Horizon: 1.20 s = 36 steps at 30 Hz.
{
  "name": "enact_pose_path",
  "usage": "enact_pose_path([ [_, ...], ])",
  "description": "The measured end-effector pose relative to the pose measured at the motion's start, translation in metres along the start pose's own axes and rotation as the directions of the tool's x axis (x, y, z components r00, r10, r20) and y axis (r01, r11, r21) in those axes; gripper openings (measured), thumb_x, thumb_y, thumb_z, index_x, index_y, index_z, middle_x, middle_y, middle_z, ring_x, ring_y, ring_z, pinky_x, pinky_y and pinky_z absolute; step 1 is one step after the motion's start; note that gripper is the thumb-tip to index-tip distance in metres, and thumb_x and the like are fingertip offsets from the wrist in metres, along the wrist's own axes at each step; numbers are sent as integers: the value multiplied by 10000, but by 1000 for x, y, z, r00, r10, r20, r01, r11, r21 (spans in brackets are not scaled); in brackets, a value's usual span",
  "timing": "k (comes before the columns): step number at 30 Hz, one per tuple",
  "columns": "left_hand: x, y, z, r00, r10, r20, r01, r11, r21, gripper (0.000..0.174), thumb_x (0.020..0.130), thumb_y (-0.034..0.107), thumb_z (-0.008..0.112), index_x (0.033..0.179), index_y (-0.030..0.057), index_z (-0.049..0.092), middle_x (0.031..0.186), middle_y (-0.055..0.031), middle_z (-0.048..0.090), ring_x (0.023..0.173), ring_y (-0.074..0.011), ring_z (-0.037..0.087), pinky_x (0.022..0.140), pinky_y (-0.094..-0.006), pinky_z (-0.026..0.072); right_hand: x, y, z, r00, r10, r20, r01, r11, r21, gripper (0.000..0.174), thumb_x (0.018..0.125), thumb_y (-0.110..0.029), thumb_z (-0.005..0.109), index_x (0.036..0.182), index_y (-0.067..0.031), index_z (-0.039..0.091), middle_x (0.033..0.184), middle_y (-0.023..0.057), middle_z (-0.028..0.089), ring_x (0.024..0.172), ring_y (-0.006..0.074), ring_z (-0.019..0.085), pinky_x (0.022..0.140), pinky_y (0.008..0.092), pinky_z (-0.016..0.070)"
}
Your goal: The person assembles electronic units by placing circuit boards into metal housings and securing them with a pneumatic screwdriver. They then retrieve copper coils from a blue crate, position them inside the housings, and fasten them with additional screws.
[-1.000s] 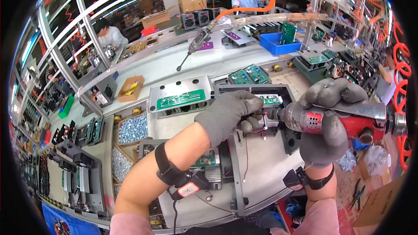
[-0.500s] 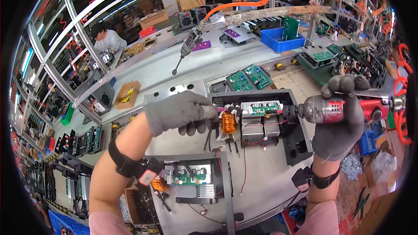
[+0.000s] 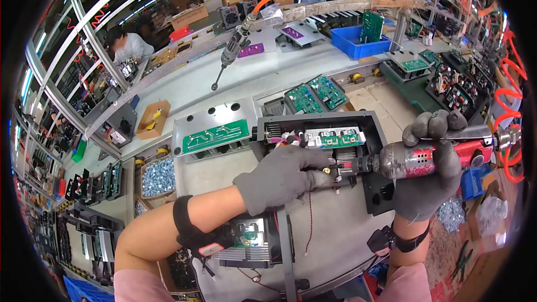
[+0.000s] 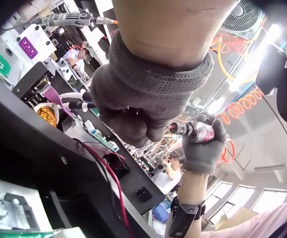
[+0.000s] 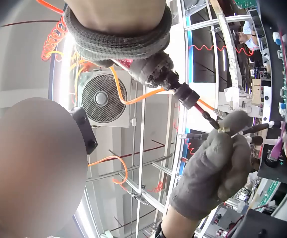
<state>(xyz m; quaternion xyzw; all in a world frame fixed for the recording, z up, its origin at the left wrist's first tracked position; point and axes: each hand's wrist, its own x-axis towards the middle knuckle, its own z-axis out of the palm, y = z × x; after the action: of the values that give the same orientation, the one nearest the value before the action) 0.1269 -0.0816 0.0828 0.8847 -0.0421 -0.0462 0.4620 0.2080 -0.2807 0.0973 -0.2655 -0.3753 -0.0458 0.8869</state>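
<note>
- We are gripping the red power driver (image 3: 405, 161) in our right hand (image 3: 428, 187), fingers wrapped round its body, its nose pointing at our other hand
- Our left hand (image 3: 279, 179) is narrowing to a pinch on a small brass-coloured piece (image 5: 223, 130), right by the tip of the driver's bit (image 5: 207, 116)
- Both hands are working over the black housing (image 3: 372, 128), which is sitting on the table (image 3: 215, 182)
- Inside it, a green circuit board (image 3: 335, 138) and a copper coil (image 4: 47, 115) are lying near our left hand
- Beside the housing, a silver plate (image 3: 196, 120) is carrying another green board (image 3: 215, 135)
</note>
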Motion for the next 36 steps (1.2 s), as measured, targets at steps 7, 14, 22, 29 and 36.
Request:
enact_pose_path([
  [7, -10, -5, 2, 990, 113, -86, -89, 966, 241, 264, 808, 272, 684, 954, 52, 670, 736, -90, 621, 590, -180, 591, 583, -307, 468, -4, -2, 14, 999, 42, 14, -42, 999, -35, 436, 744, -104, 722, 1113, -103, 490, 871, 66, 548, 781, 219, 549, 684, 361, 489],
  [14, -10, -14, 10, 946, 295, -133, -220, 887, 406, 320, 789, 313, 673, 999, 73, 659, 878, -111, 656, 797, -317, 620, 701, -361, 493, -6, 2, 20, 982, 25, 187, -21, 999, -24, 391, 762, -101, 706, 1066, -86, 460, 788, 32, 407, 714, 180, 441, 616, 297, 432],
  [22, -13, -7, 4, 948, 284, -142, -221, 912, 346, 308, 777, 284, 685, 1004, 76, 673, 903, -105, 665, 823, -293, 637, 734, -356, 499, -6, 1, 21, 975, 16, 222, -7, 999, -40, 390, 773, -100, 705, 1077, -85, 461, 792, 31, 408, 704, 177, 437, 620, 295, 428],
  [29, -31, 16, -77, 994, -63, 85, 9, 854, 519, 294, 800, 272, 639, 1038, 104, 681, 907, -121, 679, 831, -276, 652, 757, -368, 501, 8, 9, -4, 998, 19, 57, -17, 999, -27, 367, 829, -113, 632, 1155, -77, 467, 918, 58, 538, 850, 207, 522, 764, 342, 478],
  [36, 43, -38, -94, 988, 125, -90, -27, 714, 700, 279, 809, 244, 621, 1075, 185, 683, 1024, -77, 647, 968, -265, 612, 856, -365, 472, 8, 41, -3, 984, 133, -121, -120, 987, 108, 312, 853, -78, 572, 1153, -64, 487, 971, 68, 575, 881, 191, 541, 780, 341, 478],
])
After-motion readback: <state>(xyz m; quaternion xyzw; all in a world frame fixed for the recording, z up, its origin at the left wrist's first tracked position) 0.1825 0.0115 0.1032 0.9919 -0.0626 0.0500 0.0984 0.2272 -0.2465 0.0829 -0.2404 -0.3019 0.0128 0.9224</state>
